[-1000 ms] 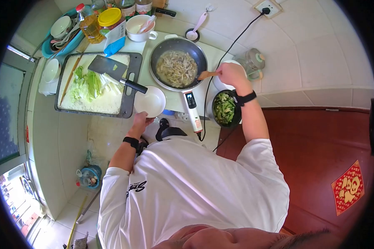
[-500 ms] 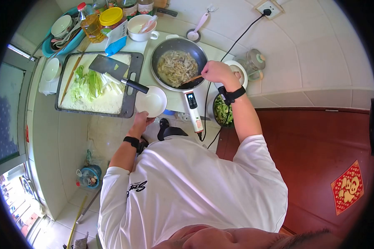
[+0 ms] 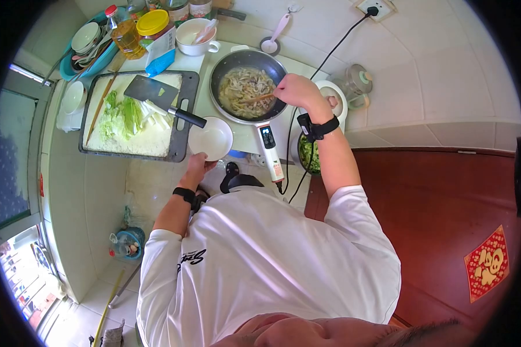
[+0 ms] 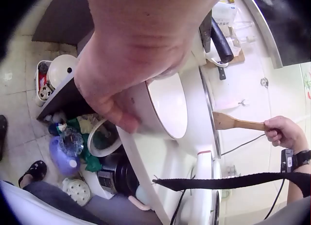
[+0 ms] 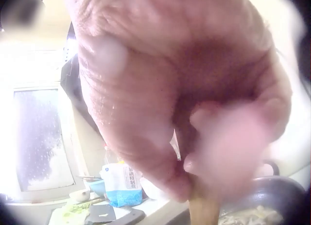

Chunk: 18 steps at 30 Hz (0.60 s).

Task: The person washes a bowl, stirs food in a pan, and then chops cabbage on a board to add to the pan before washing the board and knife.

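Observation:
My right hand grips the handle of a wooden spatula at the right side of a dark frying pan. The spatula's blade is down among the sliced, pale brown food in the pan. In the right wrist view, curled fingers and thumb wrap the wooden handle. At the counter's front edge, my left hand holds a white bowl by its near side. The left wrist view has the fingers against the bowl's outer wall; the thumb is hidden.
Left of the bowl lies a cutting board with cut cabbage and a cleaver. Beneath my right forearm stands a pot of greens, partly covered. A black cable runs from the wall socket down past the pan.
My right hand has moved left and slightly up toward the pan, taking the spatula from the pan's right rim into the food. My left hand and the bowl stay nearly still.

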{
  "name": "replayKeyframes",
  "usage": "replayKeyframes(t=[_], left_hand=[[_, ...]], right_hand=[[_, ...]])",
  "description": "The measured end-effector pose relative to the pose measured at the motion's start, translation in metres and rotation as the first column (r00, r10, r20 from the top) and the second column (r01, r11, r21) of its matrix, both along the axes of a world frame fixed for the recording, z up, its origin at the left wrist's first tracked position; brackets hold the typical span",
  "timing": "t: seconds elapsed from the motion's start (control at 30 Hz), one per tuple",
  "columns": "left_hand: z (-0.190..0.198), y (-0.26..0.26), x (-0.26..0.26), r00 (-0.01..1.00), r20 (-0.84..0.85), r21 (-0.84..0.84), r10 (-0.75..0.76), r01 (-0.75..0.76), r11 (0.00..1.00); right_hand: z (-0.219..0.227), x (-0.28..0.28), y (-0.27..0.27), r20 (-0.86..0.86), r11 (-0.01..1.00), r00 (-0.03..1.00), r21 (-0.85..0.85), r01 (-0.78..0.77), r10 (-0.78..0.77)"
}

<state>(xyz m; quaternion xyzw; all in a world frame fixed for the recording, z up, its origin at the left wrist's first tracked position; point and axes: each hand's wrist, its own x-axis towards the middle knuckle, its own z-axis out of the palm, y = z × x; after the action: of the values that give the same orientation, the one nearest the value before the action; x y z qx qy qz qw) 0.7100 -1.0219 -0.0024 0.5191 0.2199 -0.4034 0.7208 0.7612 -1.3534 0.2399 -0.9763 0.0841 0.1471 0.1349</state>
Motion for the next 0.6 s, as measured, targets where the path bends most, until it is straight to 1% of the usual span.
replayKeyframes(t=[0.03,0.1,0.13,0.2,0.23,0.27,0.33,0.37,0.5,0.57,0.6], left_hand=[[-0.001,0.000,0.001,1.000,0.000,0.003,0.005,-0.005,1.000],[-0.003,0.002,0.001,1.000,-0.004,-0.006,0.010,-0.010,1.000],[-0.005,0.002,0.001,1.000,-0.009,-0.020,0.011,-0.012,1.000],[-0.009,0.001,0.001,1.000,-0.002,-0.031,0.022,-0.022,0.999],[-0.010,0.000,0.001,0.999,0.005,-0.044,0.036,-0.036,0.998],[-0.010,-0.001,0.002,0.999,0.010,-0.048,0.041,-0.040,0.998],[-0.007,0.000,0.001,1.000,-0.012,0.000,0.023,-0.023,1.000],[-0.006,0.001,0.000,1.000,-0.014,0.003,0.025,-0.025,1.000],[-0.002,-0.001,-0.001,1.000,0.021,-0.033,0.023,-0.022,0.999],[-0.004,0.002,-0.001,0.999,0.033,-0.038,0.013,-0.012,0.999],[-0.010,0.003,-0.001,0.999,0.030,-0.037,0.017,-0.016,0.999]], right_hand=[[-0.003,-0.001,0.000,0.002,1.000,1.000,0.003,-0.002,0.002],[-0.010,-0.005,0.002,0.218,0.987,0.964,0.080,0.141,-0.155],[-0.020,-0.006,0.004,0.220,0.987,0.963,0.081,0.142,-0.157],[-0.056,-0.012,0.006,0.327,0.992,0.937,0.014,0.124,-0.122],[-0.067,-0.018,0.006,0.337,0.996,0.938,0.035,0.079,-0.086],[-0.076,-0.022,0.000,0.342,0.997,0.936,0.031,0.074,-0.081],[-0.076,-0.030,0.001,0.442,0.973,0.869,0.161,0.166,-0.222],[-0.078,-0.033,0.001,0.490,0.974,0.843,0.161,0.161,-0.221],[-0.102,-0.042,0.009,0.446,0.966,0.860,0.179,0.185,-0.247],[-0.106,-0.062,0.019,0.646,0.986,0.746,0.104,0.127,-0.164],[-0.103,-0.075,0.023,0.679,0.983,0.710,0.135,0.125,-0.184]])
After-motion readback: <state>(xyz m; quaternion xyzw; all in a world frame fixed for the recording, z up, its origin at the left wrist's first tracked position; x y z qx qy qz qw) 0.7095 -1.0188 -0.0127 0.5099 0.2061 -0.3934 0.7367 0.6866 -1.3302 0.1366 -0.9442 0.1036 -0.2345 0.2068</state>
